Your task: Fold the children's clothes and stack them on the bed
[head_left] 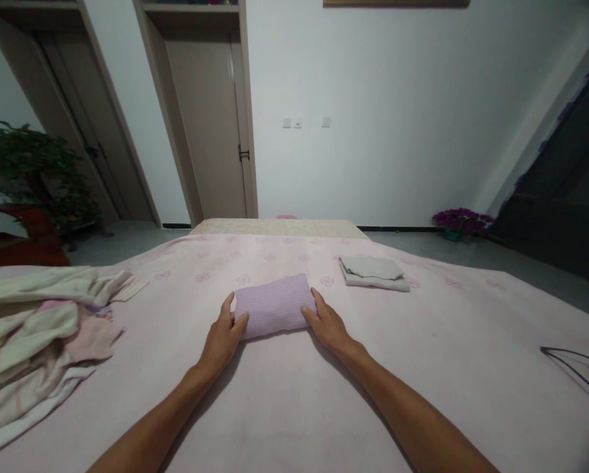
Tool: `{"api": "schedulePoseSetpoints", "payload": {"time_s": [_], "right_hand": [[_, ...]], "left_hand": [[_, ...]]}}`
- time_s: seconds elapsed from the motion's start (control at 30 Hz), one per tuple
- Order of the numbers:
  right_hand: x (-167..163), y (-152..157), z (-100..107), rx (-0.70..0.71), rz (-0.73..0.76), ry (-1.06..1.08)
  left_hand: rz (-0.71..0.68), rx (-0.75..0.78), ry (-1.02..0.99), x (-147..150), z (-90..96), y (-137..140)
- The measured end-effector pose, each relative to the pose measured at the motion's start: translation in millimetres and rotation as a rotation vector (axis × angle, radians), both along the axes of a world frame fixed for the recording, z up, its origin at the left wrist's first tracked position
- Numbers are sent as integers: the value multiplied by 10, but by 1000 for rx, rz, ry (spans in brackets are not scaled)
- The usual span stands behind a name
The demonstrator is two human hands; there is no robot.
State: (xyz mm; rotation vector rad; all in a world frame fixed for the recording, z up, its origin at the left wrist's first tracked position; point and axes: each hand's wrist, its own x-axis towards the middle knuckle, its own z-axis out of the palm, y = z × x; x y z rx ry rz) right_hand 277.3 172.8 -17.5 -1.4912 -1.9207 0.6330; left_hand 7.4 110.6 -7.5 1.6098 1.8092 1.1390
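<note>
A lilac ribbed garment (273, 306), folded into a compact rectangle, is held between my two hands just over the pink flowered cloth (294, 394). My left hand (225, 330) grips its left end, thumb on the near face and fingers behind. On the opposite end my right hand (328, 322) is closed the same way, its thumb pressed on the fabric. The fingers behind the bundle are partly hidden. Beyond my right hand lies a folded light grey garment (373, 271), flat on the cloth.
A loose heap of clothes (38, 328) in cream and pink lies at the left. Thin black loops (570, 361), perhaps a hanger or cable, rest at the right edge. Past the far edge are a door (203, 125), a wall and purple flowers (462, 221).
</note>
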Motion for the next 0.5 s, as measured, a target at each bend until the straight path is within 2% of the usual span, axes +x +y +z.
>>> {"api": "schedulePoseSetpoints", "payload": {"time_s": [0.13,0.33,0.4,0.5], "right_hand": [[-84,38,95,-30,-56,-126],[-127,35,168,-16,-63,-356],[-99,27,158,23,-65,-372],[-59,23,188,174,-117,-398]], "left_hand": [[24,-28,107,-10,-33,58],[45,-213,545,-51,47,70],[72,-155,622,-86,82,60],[105,99,705,-114,127,66]]}}
